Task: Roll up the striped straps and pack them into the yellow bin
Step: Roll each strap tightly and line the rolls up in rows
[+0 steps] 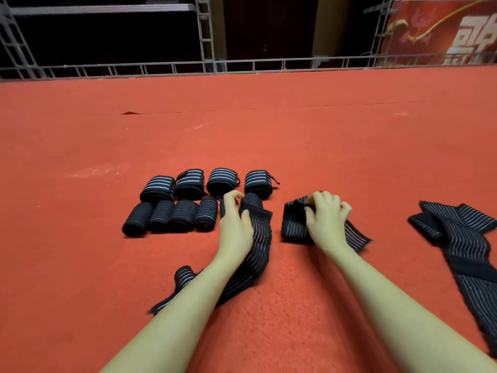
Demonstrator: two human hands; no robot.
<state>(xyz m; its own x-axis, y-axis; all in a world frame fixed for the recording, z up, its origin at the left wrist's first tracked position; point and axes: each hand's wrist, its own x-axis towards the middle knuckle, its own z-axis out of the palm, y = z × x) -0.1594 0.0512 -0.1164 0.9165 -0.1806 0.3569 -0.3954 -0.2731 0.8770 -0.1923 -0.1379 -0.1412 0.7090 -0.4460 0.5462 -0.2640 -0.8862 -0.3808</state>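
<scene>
Several rolled black straps with grey stripes (188, 203) lie in two rows on the red carpet. My left hand (234, 224) rests on a long unrolled striped strap (255, 251) that runs back under my left forearm, fingers curled at its far end. My right hand (326, 216) grips the folded end of a second striped strap (294, 224) lying flat to the right. A third loose strap (462, 238) sprawls at the far right. No yellow bin is in view.
Red carpet (242, 135) covers the floor out to a metal truss rail (242, 65) at the back. A red banner (443, 30) stands behind it at the upper right. A seam in the carpet (129, 113) shows at mid left.
</scene>
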